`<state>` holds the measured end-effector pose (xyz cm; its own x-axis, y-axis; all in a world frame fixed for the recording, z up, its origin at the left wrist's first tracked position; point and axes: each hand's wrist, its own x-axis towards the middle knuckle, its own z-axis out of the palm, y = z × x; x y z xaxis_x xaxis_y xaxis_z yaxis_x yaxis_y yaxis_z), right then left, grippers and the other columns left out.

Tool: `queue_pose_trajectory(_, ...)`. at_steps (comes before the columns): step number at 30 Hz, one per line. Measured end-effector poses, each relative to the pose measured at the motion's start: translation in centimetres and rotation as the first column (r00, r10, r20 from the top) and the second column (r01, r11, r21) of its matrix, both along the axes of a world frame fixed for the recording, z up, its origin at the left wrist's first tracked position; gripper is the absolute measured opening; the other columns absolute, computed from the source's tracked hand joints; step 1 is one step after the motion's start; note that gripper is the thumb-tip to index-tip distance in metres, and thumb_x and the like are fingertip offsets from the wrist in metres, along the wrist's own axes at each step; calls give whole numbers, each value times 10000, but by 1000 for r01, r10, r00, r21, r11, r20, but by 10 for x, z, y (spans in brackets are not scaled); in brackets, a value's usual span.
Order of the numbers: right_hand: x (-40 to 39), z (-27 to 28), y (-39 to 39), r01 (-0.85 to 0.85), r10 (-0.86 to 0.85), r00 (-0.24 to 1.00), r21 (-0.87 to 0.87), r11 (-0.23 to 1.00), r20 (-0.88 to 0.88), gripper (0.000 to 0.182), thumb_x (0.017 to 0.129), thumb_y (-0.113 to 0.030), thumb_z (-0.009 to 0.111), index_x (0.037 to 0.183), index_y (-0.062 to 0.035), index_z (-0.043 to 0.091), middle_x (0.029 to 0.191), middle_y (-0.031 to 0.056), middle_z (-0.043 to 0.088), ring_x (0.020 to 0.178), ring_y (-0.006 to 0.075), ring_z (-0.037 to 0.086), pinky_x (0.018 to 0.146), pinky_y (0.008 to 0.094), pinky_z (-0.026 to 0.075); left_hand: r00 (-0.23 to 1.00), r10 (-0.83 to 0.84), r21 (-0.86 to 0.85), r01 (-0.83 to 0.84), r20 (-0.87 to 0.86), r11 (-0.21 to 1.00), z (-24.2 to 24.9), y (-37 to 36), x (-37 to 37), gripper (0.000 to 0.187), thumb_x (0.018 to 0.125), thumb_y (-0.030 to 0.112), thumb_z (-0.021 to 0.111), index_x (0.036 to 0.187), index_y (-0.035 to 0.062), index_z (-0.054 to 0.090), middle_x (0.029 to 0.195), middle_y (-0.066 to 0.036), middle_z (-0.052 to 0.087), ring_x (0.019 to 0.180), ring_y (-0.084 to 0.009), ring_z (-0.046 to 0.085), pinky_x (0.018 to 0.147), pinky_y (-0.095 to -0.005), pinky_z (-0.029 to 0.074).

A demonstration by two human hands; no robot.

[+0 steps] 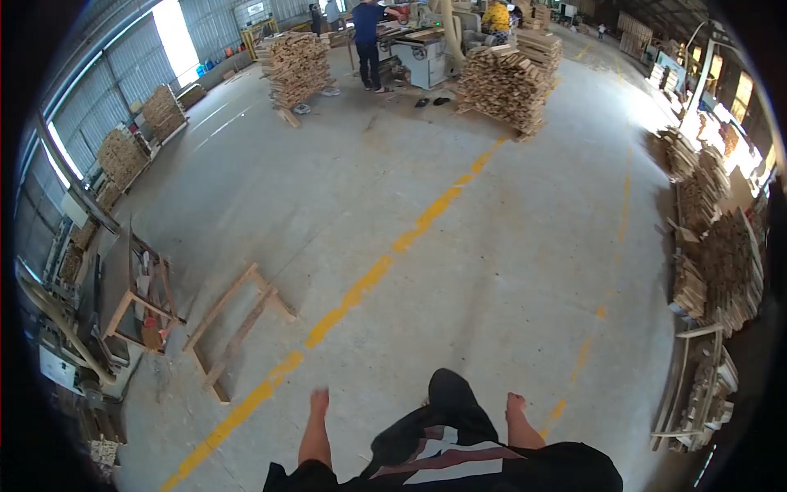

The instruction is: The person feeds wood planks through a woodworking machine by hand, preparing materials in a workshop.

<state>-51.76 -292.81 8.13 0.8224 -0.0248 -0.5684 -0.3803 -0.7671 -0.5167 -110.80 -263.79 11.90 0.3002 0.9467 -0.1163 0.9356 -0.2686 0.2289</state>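
Note:
My left hand point(319, 399) hangs out in front of my body at the lower middle, above the concrete floor point(475, 271). Its fingers look curled in, and no object shows in it. On the other side, my right hand point(516, 402) is held out much the same way, small in view, with fingers curled and nothing visible in them. Neither hand touches anything. Nearest to my left hand is a low wooden frame point(238, 336) on the floor, some way off to the left. Between the hands, one dark-clad knee point(452, 389) is raised.
A broken yellow line point(365, 287) crosses the floor diagonally. A wooden stand point(139, 299) is at left. Stacked wood point(299, 70) and another wood pile point(504, 86) stand ahead, near a machine point(426, 61) and a person point(367, 37). Timber piles point(721, 262) line the right.

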Motion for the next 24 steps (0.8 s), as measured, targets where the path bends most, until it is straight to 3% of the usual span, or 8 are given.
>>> queue_pose_trajectory(2, 3, 10, 42, -61, 47, 996, -174, 983, -82, 331, 858, -232, 698, 1099, -5, 710, 1140, 217, 717, 1098, 380, 690, 863, 443, 575, 682, 577, -391, -430, 450, 814, 37, 174, 37, 380, 953, 388, 624, 1046, 21, 665, 801, -99, 650, 759, -200, 650, 632, -366, 481)
queue_pose_trajectory(5, 18, -14, 97, -520, 378, 842, -392, 759, -385, 386, 892, -252, 650, 1203, -22, 672, 1225, 201, 686, 1143, 366, 672, 917, 470, 557, 208, 533, -402, -454, 820, 795, 133, 339, 131, 319, 942, 295, 660, 967, -22, 684, 759, -41, 638, 703, -152, 580, 633, -336, 469)
queue_pose_trajectory(8, 37, -36, 169, -926, 705, 337, -353, 131, -624, 394, 923, -270, 648, 1250, -51, 658, 1271, 162, 672, 1145, 348, 674, 940, 481, 550, 372, 458, -287, -431, 807, 856, 119, 435, 160, 275, 948, 271, 644, 905, 2, 681, 706, -29, 614, 688, -139, 569, 625, -336, 468)
queue_pose_trajectory(13, 81, -14, 375, -943, 874, 227, -322, 87, -430, 360, 835, -196, 777, 1160, -61, 705, 1176, 167, 713, 1101, 368, 697, 927, 462, 560, 434, 857, -834, -335, 277, 439, 29, 425, 183, 319, 1026, 412, 582, 948, 105, 614, 777, -20, 603, 750, -204, 626, 662, -386, 524)
queue_pose_trajectory(15, 109, -12, 494, -818, 797, 478, -517, 250, -370, 392, 779, -268, 797, 1094, -48, 721, 1068, 206, 732, 1044, 393, 702, 869, 453, 580, 448, 879, -929, -370, -164, 15, 6, 418, 202, 369, 1045, 421, 545, 1171, 88, 641, 1046, -85, 672, 999, -243, 638, 847, -428, 535)
queue_pose_trajectory(17, 140, -8, 621, -178, 191, 981, -303, 936, 14, 403, 826, -295, 733, 1142, -45, 715, 1121, 214, 717, 1127, 407, 656, 952, 495, 535, 389, 898, -938, -340, -208, -69, 4, 434, 229, 378, 1039, 429, 544, 1133, 77, 644, 1005, -90, 666, 964, -254, 636, 830, -437, 531)
queue_pose_trajectory(20, 189, 20, 785, -462, 487, 867, -195, 865, 105, 434, 853, -320, 676, 1178, -33, 704, 1165, 232, 698, 1167, 413, 616, 1005, 532, 485, 301, 934, -938, -338, -189, -81, -1, 510, 250, 399, 1030, 442, 542, 1076, 60, 648, 943, -98, 658, 910, -269, 635, 804, -450, 523)
queue_pose_trajectory(24, 230, 18, 959, -243, 236, 912, -24, 970, 335, 383, 852, -301, 650, 1078, -2, 729, 1094, 230, 714, 1035, 386, 660, 944, 490, 498, 209, 972, -926, -377, -108, -21, 3, 648, 249, 436, 1018, 459, 539, 1001, 38, 653, 860, -109, 646, 839, -290, 632, 770, -467, 514)
